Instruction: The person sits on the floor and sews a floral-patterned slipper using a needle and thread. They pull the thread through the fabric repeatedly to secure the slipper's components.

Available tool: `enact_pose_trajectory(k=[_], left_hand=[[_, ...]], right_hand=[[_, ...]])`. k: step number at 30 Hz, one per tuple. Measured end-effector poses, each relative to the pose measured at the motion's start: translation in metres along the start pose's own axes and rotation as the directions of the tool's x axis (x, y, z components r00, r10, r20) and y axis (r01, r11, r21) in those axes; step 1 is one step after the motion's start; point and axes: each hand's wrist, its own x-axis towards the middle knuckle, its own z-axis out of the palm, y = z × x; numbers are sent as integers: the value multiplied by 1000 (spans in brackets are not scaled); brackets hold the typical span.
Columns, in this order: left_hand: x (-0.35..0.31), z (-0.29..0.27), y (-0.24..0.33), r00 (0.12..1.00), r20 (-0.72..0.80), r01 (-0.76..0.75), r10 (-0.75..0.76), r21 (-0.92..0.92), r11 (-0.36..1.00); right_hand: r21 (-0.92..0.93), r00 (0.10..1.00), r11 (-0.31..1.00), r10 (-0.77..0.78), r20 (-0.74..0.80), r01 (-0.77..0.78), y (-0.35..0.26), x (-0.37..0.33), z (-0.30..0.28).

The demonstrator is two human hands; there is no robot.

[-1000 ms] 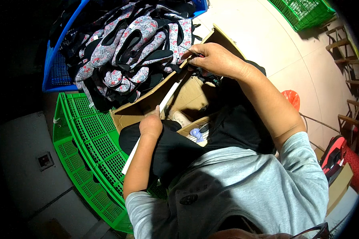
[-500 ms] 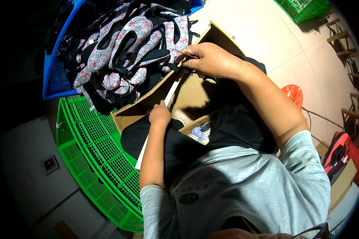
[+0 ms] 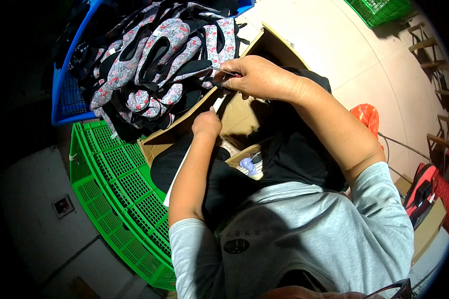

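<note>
While my left hand (image 3: 207,124) is wrapped round a white strip (image 3: 218,104) reaching toward my right hand (image 3: 258,78), that one grips a thin-bladed metal tool (image 3: 224,71), floral fabric pieces (image 3: 182,62) heaped just beyond.

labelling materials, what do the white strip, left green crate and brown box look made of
White strip: perhaps plastic or stiff card; smooth, even and straight-edged, but the look leaves it open.
Green crate: most likely moulded plastic, slightly glossy, with a regular grid of holes.
Brown box: apparently cardboard, matte, with thin, flat walls.
</note>
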Motion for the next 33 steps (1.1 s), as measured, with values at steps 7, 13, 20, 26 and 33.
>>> enact_pose_trajectory(k=[7, 13, 20, 26, 33], left_hand=[[10, -20, -2, 995, 95, -45, 41, 33, 998], [-10, -18, -3, 982, 187, -29, 24, 22, 999], [-34, 8, -38, 923, 288, -238, 254, -89, 967], [-63, 3, -57, 971, 157, -149, 180, -190, 971], [-54, 8, -56, 969, 210, -122, 131, -59, 991]], right_hand=[[40, 994, 994, 100, 52, -102, -3, -2, -2], [-2, 990, 991, 131, 57, -131, -4, -6, -6], [31, 991, 991, 131, 39, -132, 8, -9, -5], [-56, 998, 997, 60, 11, -60, 14, -5, -1], [-31, 1000, 999, -11, -16, 10, 21, -2, 1]])
